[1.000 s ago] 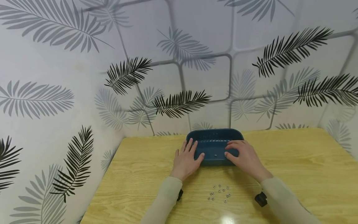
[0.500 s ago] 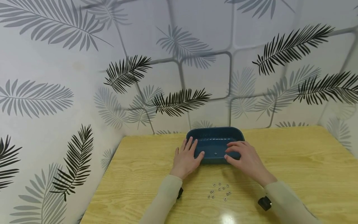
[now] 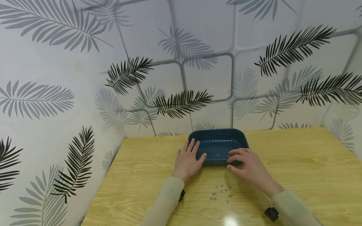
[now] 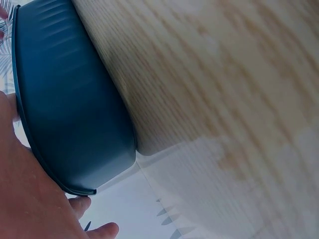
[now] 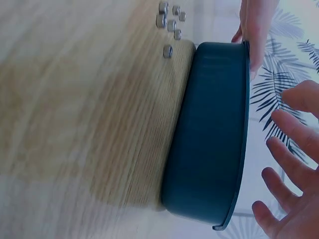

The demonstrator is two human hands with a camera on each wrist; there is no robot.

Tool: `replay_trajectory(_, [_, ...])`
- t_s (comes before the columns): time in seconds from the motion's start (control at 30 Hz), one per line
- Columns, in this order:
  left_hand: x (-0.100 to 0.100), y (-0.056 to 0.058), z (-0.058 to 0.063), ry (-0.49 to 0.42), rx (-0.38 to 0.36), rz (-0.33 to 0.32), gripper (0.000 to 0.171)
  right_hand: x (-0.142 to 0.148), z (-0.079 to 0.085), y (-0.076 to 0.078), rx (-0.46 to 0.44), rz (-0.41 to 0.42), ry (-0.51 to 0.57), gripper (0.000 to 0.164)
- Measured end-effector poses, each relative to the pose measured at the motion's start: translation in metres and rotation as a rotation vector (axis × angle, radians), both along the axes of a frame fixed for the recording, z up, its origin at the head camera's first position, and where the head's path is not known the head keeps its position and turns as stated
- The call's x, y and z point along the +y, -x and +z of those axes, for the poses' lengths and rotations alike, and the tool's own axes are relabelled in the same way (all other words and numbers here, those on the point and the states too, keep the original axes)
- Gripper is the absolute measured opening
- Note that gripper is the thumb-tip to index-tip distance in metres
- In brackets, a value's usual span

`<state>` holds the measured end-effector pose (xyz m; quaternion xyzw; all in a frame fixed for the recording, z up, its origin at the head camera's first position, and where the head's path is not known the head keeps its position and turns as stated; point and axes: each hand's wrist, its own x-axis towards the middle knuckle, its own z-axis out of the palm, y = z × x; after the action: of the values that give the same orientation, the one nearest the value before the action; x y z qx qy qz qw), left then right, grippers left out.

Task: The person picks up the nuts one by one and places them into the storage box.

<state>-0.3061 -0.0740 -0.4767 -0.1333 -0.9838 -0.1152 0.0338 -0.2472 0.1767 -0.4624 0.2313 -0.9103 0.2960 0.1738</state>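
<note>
A dark blue plastic bin stands near the back of the table. Two small metal nuts lie in it: one nut toward the middle and another nut just off my right fingertips. My left hand rests on the bin's front left rim with fingers spread. Over the front right corner hovers my right hand, thumb apart from the fingers and nothing between them. The right wrist view shows its fingers spread beyond the bin's rim. Several more nuts lie scattered on the table before the bin.
The wood-grain table runs back to a wall printed with leaves. Black wrist cameras sit under both sleeves, the right camera showing more fully. In the right wrist view, some nuts lie close to the bin's front wall.
My right hand has drawn back slightly toward me, its thumb leaving the bin's inside. The nut that was at its thumb tip now lies in the bin. My left hand stays put.
</note>
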Motion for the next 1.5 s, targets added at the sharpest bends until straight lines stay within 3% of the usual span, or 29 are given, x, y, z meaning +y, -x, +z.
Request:
replay_trajectory(0.23, [0.000, 0.000, -0.002, -0.009, 0.000, -0.005, 0.069, -0.002, 0.002, -0.012, 0.044, 0.031, -0.011, 0.015])
replay_trajectory(0.53, [-0.001, 0.001, -0.002, -0.020, 0.001, -0.010, 0.069, -0.004, 0.002, -0.025, 0.037, 0.045, -0.048, 0.017])
replay_trajectory(1.5, [0.000, 0.000, 0.000, -0.025, -0.003, -0.007, 0.069, 0.004, -0.013, -0.042, 0.016, 0.063, -0.202, 0.021])
